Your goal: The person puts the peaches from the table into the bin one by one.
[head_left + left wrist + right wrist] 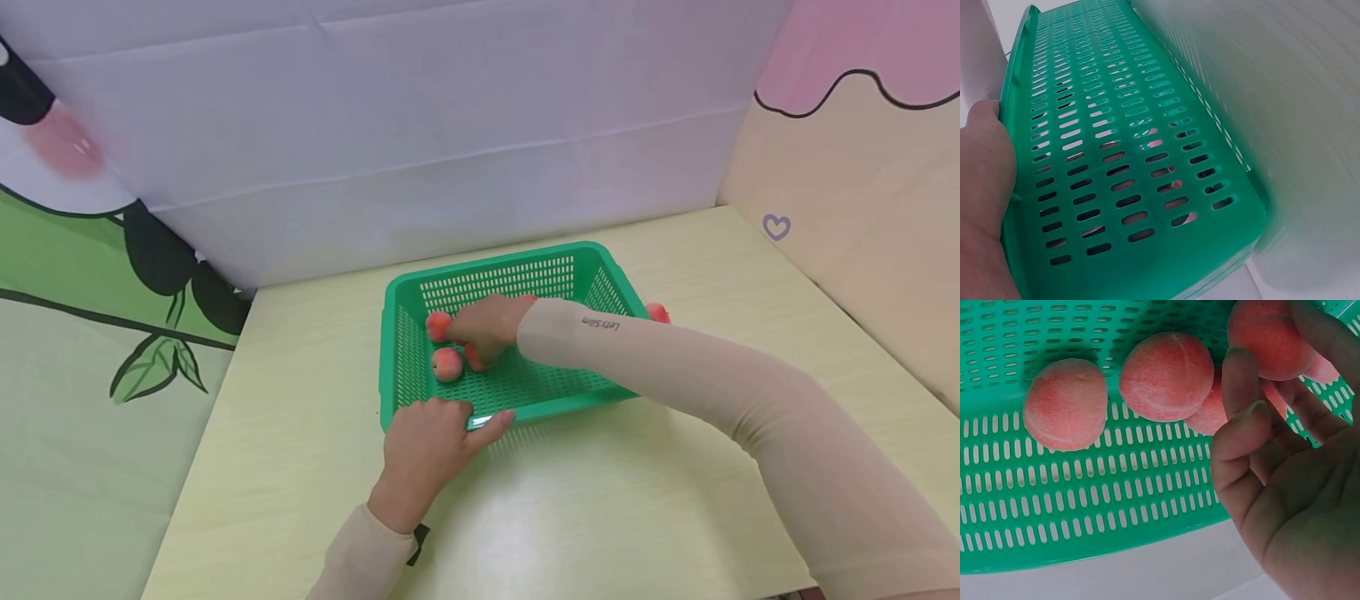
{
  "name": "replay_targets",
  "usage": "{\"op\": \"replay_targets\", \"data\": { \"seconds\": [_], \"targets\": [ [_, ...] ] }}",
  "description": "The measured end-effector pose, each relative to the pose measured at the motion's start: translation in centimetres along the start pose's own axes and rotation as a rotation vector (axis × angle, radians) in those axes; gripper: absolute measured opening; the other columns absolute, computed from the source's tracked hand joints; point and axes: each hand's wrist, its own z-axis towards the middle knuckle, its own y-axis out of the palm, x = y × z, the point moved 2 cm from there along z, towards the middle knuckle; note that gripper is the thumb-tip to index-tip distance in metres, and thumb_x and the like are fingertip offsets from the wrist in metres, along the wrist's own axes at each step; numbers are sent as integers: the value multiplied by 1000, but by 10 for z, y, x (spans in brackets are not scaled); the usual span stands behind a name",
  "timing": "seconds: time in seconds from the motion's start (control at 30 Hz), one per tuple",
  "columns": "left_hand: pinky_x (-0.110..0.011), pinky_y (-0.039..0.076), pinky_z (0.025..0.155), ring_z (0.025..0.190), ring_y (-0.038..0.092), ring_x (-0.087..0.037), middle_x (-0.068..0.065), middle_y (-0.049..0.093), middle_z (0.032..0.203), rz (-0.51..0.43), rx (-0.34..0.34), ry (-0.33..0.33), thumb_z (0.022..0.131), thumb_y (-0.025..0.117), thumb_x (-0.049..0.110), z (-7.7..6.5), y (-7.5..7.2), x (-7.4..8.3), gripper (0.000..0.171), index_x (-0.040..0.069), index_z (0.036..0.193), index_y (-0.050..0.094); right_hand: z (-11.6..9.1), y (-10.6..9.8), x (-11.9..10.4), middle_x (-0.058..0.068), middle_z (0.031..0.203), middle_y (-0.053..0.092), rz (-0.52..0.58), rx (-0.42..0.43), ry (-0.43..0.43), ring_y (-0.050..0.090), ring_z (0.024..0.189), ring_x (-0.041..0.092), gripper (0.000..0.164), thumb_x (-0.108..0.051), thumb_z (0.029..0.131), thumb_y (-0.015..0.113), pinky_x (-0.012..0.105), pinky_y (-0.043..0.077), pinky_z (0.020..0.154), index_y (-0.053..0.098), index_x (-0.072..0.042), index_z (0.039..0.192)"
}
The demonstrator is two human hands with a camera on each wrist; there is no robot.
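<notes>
My left hand [427, 446] grips the near rim of a green plastic basket [386, 358], its thumb lying along the rim. In the left wrist view, that hand [985, 200] is at the rim beside the slotted wall [1122, 144]. My right hand [487, 327] reaches inside, among red peaches. In the right wrist view, the right hand [1297, 462] has loosely bent, spread fingers beside a peach [1269, 340], two fingertips overlapping its edges. Another peach [1166, 375] and a paler peach [1066, 405] sit to the left on the slotted floor.
The basket stands on a pale yellow wooden table [300, 417]. Another peach [657, 312] shows beyond the basket's right side, partly behind the right sleeve [675, 358]. A white cloth backdrop [450, 125] closes off the back, with patterned cloth at both sides.
</notes>
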Motion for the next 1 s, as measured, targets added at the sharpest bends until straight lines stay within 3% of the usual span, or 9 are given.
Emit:
{"op": "replay_targets", "data": {
  "seconds": [0.43,0.57,0.73,0.87,1.0],
  "targets": [
    [-23,12,43,41,20,-9,10,15,51,10,13,15,95,67,65,0,-1,0,71,20,53,31,2,3,2,-3,99,65,-8,1,-11,57,93,17,28,-7,94,72,30,44,77,69,-22,118],
    [-23,12,43,41,20,-9,10,15,51,14,21,16,96,66,67,-1,0,0,72,20,54,31,-1,-1,6,-4,95,63,19,11,-16,56,89,15,17,-12,94,77,30,45,77,71,-17,109],
    [-24,14,42,41,20,-9,10,16,51,20,9,2,96,64,69,-1,1,-1,72,20,54,31,-7,-10,12,-5,91,60,13,46,-46,53,87,15,17,-13,92,78,32,43,77,68,-15,105],
    [-24,14,42,41,20,-10,10,15,51,21,-8,-7,96,64,69,-1,0,-1,71,20,55,31,-17,-17,17,-4,99,62,9,68,-63,55,93,15,21,-18,94,77,35,46,82,67,-15,112],
    [-24,13,43,42,19,-9,10,15,51,18,-7,-3,95,66,67,-1,0,0,71,20,55,31,-35,-26,21,-3,120,67,21,107,-70,59,107,17,36,-35,96,79,41,52,90,68,-18,126]
  ]
}}
